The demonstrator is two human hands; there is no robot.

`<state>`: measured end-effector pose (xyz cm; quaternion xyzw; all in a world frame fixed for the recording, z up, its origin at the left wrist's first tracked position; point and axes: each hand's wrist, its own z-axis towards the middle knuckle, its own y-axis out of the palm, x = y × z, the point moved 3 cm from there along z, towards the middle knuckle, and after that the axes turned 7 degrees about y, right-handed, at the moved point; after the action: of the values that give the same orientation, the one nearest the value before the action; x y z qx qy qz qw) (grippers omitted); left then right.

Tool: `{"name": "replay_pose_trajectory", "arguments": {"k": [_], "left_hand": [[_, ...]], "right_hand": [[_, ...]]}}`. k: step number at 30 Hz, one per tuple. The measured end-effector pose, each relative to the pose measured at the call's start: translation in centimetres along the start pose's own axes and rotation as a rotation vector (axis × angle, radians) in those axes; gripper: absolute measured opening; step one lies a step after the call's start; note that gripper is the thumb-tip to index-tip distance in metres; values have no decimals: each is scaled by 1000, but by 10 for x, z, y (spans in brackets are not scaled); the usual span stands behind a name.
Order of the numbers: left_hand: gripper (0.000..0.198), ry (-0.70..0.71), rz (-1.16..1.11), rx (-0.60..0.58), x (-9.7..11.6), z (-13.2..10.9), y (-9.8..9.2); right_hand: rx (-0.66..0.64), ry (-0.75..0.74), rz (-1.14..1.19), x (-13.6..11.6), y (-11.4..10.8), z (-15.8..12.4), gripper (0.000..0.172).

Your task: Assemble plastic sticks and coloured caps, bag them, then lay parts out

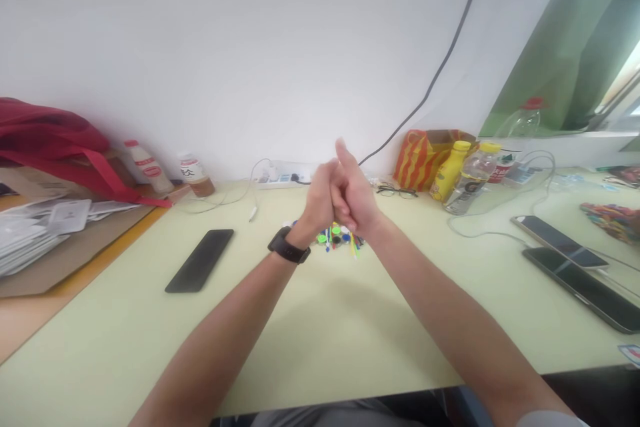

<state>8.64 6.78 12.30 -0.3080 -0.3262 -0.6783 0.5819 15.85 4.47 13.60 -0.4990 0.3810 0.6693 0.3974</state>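
Both arms reach forward over the pale table (320, 320). My left hand (320, 199), with a black watch (289, 245) at its wrist, is pressed against my right hand (356, 199). The hands are clasped together in the air, and the right fingers are curled at the palms with one thumb pointing up. No object shows between them, though the inside of the clasp is hidden. Beyond and below the hands lies a cluster of small colourful pieces (337, 238), partly covered by them.
A black phone (199, 261) lies at left, two more phones (583, 287) with cables at right. Along the wall stand bottles (471, 180), a striped bag (419, 160), glasses (397, 191) and a power strip (283, 175). Papers (30, 233) and a red bag (50, 140) are far left.
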Motion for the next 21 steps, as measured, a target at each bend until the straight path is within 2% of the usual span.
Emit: {"name": "replay_pose_trajectory", "arguments": {"k": [2,5,7,9,12,17,21], "left_hand": [[60,130,56,24,8,5,-4],[49,353,153,50,24,12,-11],[52,412,229,-24,30,13,-11],[58,400,290,-174,30,12,-7],[59,320,300,-348,23,7,-1],[61,142,279,-478,15,3,0],[55,53,143,-523,14,3,1]], "right_hand": [[111,-92,-87,-7,-3,0,80],[343,-341,-278,-18,-17,-1,70],[500,-441,-419,-21,-29,0,61],[585,-443,-539,-19,-39,3,55],[593,-377,-674,-15,-47,6,54],[645,-303,-885,-16,-44,2,48],[644,-303,-886,-16,-40,1,47]]}}
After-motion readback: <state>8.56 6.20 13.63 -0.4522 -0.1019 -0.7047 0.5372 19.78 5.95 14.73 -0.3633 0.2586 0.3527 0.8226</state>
